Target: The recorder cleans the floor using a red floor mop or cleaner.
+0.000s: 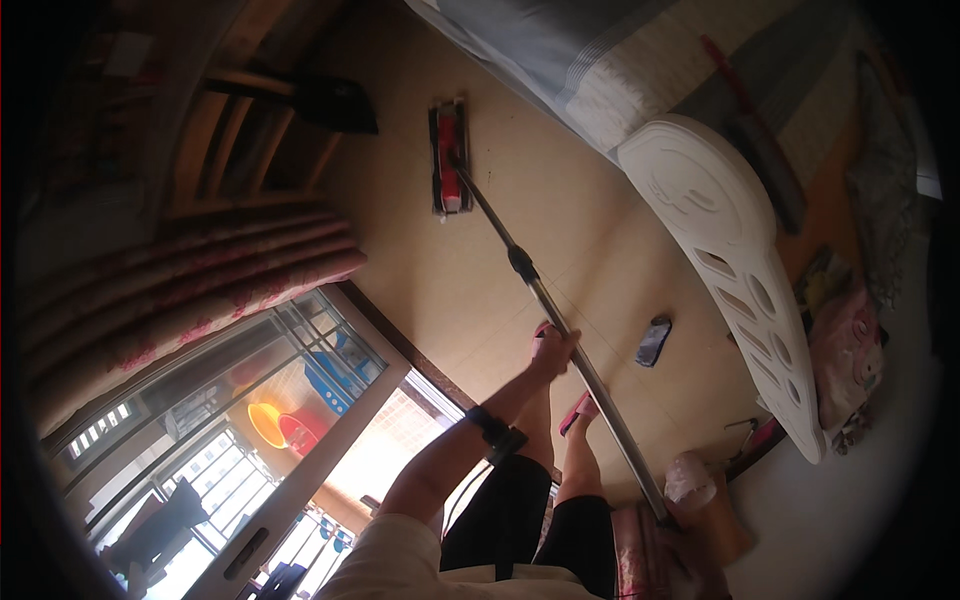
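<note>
Left hand (pixel 552 353) wrapped tightly around the metal pole (pixel 540 293) of a flat mop (pixel 590 380), just off centre toward 4 o'clock; the right hand (pixel 692 558), dim at 5 o'clock, is beside the pole's upper end — whether its fingers are closed on it cannot be told. The mop slants across the tan floor (pixel 430 280), its red-and-black head (pixel 450 165) down at 12 o'clock; a dark oblong item (pixel 653 341) lies on the floor between 3 and 4 o'clock, apart from the pole; a pink slipper (pixel 578 410) shows between 4 and 5 o'clock. To 1 o'clock is a bed (pixel 610 85), with a white cut-out panel (pixel 715 230) toward 3 o'clock; a red-patterned curtain (pixel 220 310) hangs at 9 o'clock — beyond a sliding door (pixel 332 450), at 8 o'clock, show yellow and red basins (pixel 265 425).
</note>
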Demonstrator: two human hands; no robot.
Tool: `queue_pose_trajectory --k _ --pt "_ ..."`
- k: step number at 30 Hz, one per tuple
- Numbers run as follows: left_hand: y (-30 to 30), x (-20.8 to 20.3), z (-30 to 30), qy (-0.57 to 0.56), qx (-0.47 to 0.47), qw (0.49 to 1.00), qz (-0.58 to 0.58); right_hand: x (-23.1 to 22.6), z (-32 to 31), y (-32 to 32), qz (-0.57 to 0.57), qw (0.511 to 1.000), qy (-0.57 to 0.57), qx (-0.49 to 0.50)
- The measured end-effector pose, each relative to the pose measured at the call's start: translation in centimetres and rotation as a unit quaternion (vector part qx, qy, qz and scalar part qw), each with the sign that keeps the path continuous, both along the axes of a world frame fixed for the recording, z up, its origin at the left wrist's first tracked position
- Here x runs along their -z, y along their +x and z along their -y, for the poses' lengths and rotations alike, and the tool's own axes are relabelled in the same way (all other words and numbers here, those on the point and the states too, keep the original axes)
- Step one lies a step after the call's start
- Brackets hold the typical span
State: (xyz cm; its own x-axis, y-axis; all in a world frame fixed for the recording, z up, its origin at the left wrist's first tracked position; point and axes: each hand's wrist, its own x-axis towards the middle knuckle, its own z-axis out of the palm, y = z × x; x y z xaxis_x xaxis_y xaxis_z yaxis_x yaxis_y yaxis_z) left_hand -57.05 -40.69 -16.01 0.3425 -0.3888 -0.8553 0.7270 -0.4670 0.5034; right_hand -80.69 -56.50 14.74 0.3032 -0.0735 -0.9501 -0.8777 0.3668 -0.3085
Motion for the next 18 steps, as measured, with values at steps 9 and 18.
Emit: queue_pose_trajectory --k 9,18 --pt "19.1 -0.5 -1.6 -0.042 -0.063 0.982 0.174 16.2 -3.3 24.5 0.152 0.973 0.13 0.116" --pt "14.5 -0.2 -3.9 -0.031 0.031 0.986 0.163 17.7 -6.5 19.0 0.092 0.955 0.196 0.204"
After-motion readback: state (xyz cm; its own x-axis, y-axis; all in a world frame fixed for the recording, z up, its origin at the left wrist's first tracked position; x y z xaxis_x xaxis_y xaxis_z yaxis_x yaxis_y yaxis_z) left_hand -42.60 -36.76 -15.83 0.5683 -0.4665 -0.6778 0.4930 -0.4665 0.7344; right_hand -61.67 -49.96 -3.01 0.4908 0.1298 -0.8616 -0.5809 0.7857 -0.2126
